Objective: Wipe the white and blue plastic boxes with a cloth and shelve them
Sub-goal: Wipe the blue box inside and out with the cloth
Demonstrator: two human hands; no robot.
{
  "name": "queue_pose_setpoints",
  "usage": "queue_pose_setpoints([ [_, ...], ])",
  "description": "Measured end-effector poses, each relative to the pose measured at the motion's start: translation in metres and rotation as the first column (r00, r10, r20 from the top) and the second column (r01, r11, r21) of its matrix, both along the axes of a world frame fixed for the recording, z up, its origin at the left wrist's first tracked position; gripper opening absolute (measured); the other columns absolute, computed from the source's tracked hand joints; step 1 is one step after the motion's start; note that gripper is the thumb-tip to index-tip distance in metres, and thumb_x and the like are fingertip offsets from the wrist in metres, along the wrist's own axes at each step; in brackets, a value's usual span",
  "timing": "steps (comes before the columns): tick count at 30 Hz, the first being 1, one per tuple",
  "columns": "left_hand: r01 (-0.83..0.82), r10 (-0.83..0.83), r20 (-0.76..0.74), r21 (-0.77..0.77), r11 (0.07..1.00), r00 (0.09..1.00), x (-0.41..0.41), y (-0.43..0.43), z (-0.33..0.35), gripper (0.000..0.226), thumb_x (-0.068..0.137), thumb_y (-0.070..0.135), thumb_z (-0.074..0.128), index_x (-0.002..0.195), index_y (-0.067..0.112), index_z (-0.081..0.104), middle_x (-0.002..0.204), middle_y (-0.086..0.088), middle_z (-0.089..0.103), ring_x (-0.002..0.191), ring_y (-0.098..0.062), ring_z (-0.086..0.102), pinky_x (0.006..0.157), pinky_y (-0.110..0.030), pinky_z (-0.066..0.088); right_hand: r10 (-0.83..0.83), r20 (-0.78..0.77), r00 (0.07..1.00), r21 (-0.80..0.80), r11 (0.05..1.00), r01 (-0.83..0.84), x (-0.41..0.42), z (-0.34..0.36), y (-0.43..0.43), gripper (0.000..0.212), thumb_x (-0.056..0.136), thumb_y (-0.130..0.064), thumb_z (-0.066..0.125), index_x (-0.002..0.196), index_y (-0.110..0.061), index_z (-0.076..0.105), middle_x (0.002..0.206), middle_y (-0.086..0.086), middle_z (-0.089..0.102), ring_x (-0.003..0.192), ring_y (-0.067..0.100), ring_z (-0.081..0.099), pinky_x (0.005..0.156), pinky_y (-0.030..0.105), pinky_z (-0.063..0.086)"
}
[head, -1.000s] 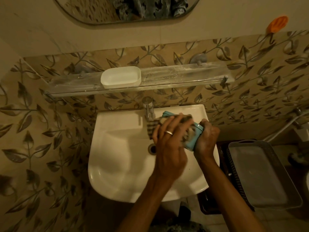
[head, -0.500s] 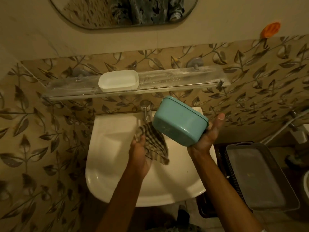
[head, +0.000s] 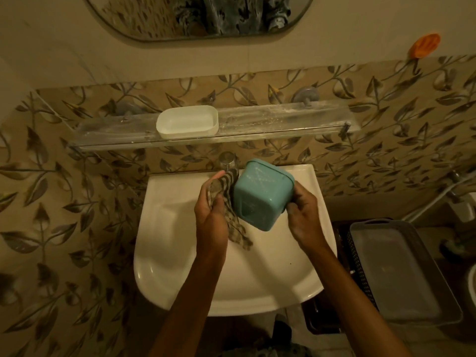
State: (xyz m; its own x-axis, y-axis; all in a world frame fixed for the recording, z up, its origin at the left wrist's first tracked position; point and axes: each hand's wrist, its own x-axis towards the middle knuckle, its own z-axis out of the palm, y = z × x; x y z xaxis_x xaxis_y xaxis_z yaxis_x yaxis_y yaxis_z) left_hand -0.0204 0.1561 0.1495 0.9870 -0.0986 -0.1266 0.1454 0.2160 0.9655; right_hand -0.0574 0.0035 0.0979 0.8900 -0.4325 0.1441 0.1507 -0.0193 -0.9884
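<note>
Blue box (head: 261, 197) hangs tilted below the shelf (head: 283, 122), clamped in the right hand (head: 305, 215); left hand (head: 210, 217) grips the cloth (head: 228, 184) just beside it.

The fingers of my right hand (head: 305, 215) lay on the far side of the blue box (head: 260, 199), out of sight. The cloth (head: 231, 210) in my left hand (head: 210, 220) and the box covered most of the tap (head: 227, 158). The top edge cut off the mirror (head: 195, 19).
</note>
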Motion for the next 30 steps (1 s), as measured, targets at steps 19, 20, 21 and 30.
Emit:
queue_pose_setpoints([
  [19,-0.038,-0.06,0.365,0.255,0.966,0.929,-0.015,-0.008,0.027,0.045,0.094,-0.003,0.035,0.133,0.013,0.05,0.127,0.003,0.057,0.117,0.002,0.053,0.09,-0.014,0.046,-0.292,-0.112,0.95,0.386,0.868,0.312,0.014,0.029,0.025,0.043,0.086,-0.045,0.041,0.052,-0.024,0.058,0.053,-0.005,0.062,0.056,0.008,0.062,0.061,0.031,0.047],
  [20,-0.029,-0.091,0.394,0.287,0.957,0.915,-0.019,-0.012,0.027,0.046,0.092,0.0,0.036,0.134,0.016,0.049,0.132,0.0,0.054,0.121,-0.001,0.051,0.093,-0.019,0.048,-0.308,-0.12,0.944,0.363,0.871,0.33,0.015,0.029,0.025,0.043,0.091,-0.042,0.041,0.055,-0.023,0.053,0.052,-0.004,0.06,0.055,0.01,0.061,0.059,0.031,0.046],
  [21,-0.037,-0.115,0.428,0.33,0.943,0.897,-0.025,-0.015,0.025,0.049,0.09,0.001,0.036,0.135,0.019,0.048,0.138,0.0,0.05,0.127,-0.004,0.047,0.098,-0.027,0.048,-0.321,-0.129,0.938,0.349,0.871,0.346,0.015,0.028,0.027,0.043,0.095,-0.04,0.04,0.057,-0.022,0.05,0.051,-0.003,0.058,0.055,0.012,0.06,0.058,0.031,0.045],
  [30,-0.223,-0.387,0.636,0.667,0.711,0.668,-0.073,-0.031,-0.001,0.048,0.086,0.019,0.04,0.132,0.029,0.047,0.146,0.009,0.04,0.141,-0.012,0.023,0.113,-0.03,0.014,-0.264,-0.141,0.954,0.109,0.954,0.28,-0.007,0.021,0.04,0.038,0.095,-0.058,0.038,0.12,-0.036,0.058,0.106,-0.023,0.06,0.093,-0.019,0.055,0.094,0.022,0.05],
])
